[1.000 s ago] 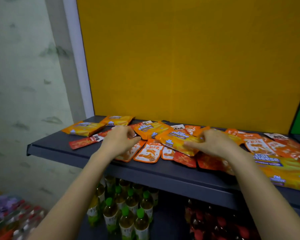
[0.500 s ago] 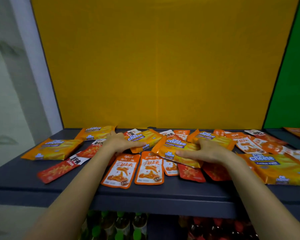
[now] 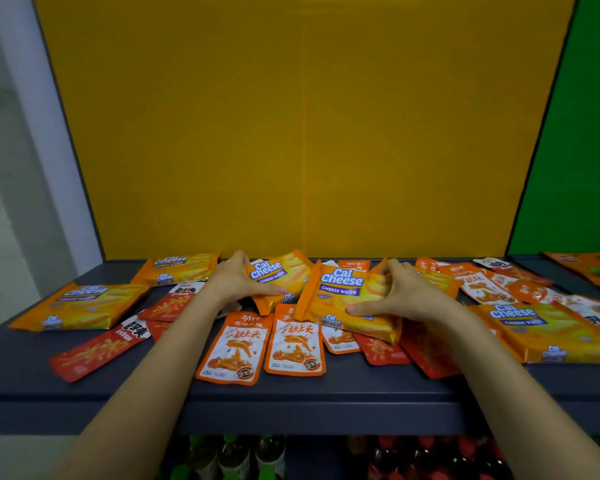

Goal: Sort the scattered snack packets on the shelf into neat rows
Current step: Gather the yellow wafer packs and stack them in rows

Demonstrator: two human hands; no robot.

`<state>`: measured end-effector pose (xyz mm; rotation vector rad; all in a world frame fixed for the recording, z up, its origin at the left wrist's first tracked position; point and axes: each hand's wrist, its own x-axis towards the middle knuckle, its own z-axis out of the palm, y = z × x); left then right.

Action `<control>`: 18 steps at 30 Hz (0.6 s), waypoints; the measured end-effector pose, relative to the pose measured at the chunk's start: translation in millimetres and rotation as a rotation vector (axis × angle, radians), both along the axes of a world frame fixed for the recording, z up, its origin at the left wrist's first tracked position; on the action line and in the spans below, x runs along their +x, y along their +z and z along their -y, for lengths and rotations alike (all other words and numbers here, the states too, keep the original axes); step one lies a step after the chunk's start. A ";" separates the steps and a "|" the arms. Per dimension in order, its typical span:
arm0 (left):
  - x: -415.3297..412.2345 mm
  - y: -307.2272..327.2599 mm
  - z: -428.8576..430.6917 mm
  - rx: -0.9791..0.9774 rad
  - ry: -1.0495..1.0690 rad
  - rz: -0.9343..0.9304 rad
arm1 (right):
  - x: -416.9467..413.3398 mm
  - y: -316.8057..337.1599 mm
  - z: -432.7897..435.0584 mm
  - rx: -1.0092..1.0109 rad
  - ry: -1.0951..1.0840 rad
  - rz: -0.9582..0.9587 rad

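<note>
Snack packets lie scattered over a dark grey shelf (image 3: 291, 396). My left hand (image 3: 234, 280) grips the left end of a tilted orange Cal Cheese wafer pack (image 3: 284, 277). My right hand (image 3: 400, 296) grips a second Cal Cheese pack (image 3: 340, 299), lifted at a slant over smaller packets. Two orange-and-white pouches (image 3: 264, 344) lie side by side in front of both hands. Red pouches (image 3: 97, 351) lie at the left and under my right wrist. More Cal Cheese packs rest at the left (image 3: 80, 306), back left (image 3: 177, 271) and right (image 3: 548, 334).
A yellow back panel (image 3: 305, 133) rises behind the shelf, with a green panel (image 3: 575, 133) to its right. More orange and white packets (image 3: 489, 287) crowd the right side. Bottles (image 3: 236, 459) stand on the level below the shelf's front edge.
Both hands have closed round Cal Cheese packs and tipped them up off the pile. The camera has come nearer to the shelf and looks more level.
</note>
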<state>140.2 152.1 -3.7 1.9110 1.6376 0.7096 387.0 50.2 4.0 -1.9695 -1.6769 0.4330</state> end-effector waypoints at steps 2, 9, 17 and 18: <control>1.6 0.8 3.4 0.027 -0.019 0.054 | -1.2 -0.5 0.6 0.046 0.002 -0.018; 5.0 4.4 4.8 -0.029 0.095 0.411 | -0.3 -8.7 1.4 0.222 -0.055 -0.436; 3.7 7.6 11.9 -0.216 -0.027 0.664 | -4.0 -12.9 4.3 0.132 -0.152 -0.867; 4.1 10.5 13.3 -0.231 -0.051 0.678 | -6.1 -11.5 4.6 0.133 -0.139 -0.896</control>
